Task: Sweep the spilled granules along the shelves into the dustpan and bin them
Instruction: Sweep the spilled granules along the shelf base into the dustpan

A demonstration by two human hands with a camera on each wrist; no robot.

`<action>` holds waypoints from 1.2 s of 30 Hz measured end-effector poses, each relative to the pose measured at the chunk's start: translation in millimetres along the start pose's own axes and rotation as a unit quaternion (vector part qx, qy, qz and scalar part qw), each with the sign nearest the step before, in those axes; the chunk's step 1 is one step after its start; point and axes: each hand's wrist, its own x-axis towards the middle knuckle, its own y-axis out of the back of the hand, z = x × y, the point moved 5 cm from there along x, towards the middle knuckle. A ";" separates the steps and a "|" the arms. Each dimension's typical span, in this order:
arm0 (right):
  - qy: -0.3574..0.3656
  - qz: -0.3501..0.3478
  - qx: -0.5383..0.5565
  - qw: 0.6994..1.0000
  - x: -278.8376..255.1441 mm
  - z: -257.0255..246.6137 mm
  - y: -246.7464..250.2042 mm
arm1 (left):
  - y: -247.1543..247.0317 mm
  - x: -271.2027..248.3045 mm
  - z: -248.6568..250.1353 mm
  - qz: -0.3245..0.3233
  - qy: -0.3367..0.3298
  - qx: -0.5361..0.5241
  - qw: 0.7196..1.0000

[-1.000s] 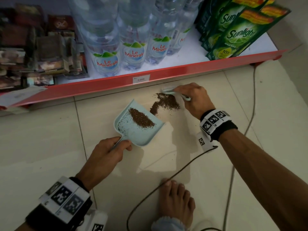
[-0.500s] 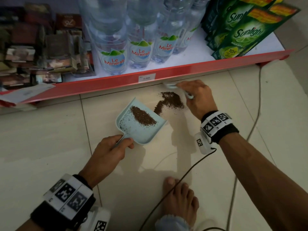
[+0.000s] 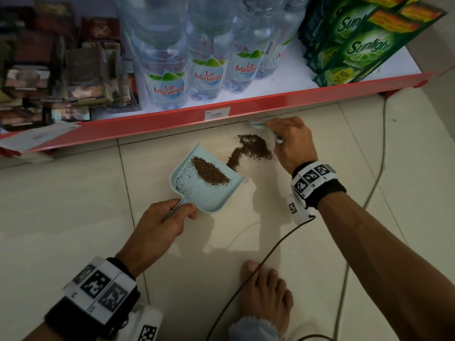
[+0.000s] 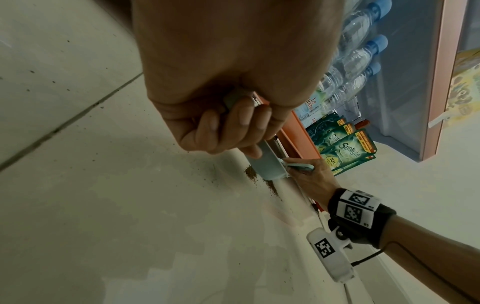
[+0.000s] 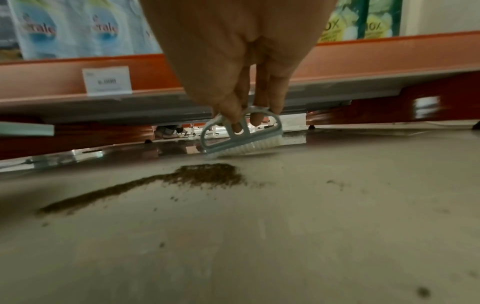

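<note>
A pale blue dustpan (image 3: 211, 193) lies on the tiled floor with a brown heap of granules (image 3: 209, 173) inside. My left hand (image 3: 165, 220) grips its handle (image 4: 262, 158) from below. A second pile of granules (image 3: 251, 151) lies on the floor just past the pan's right lip, trailing toward it. My right hand (image 3: 293, 141) holds a small pale blue hand brush (image 5: 241, 135) by its loop handle, bristles down on the floor at the shelf's foot, behind that pile (image 5: 205, 174).
The red bottom shelf edge (image 3: 246, 109) runs just behind the brush, holding water bottles (image 3: 209, 57) and green soap pouches (image 3: 357, 45). A black cable (image 3: 258, 267) crosses the floor by my bare foot (image 3: 266, 296). Scattered stray grains (image 5: 335, 183) dot the tiles.
My right hand has carried the brush back away from the pan toward the shelf's foot. The dustpan and my left hand stay put; the floor pile looks unchanged.
</note>
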 end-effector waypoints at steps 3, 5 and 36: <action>0.051 -0.065 0.036 0.996 -4.9 -17.4 -12.7 | 3.8 4.2 -6.7 -0.045 -0.029 0.054 0.997; 0.064 -0.058 0.058 0.995 -9.2 -23.0 -11.0 | 4.1 4.4 -8.2 -0.014 -0.044 0.104 0.994; 0.006 -0.105 0.016 0.994 32.3 -18.4 -21.0 | 73.8 -109.2 -261.6 0.220 0.239 -0.676 0.661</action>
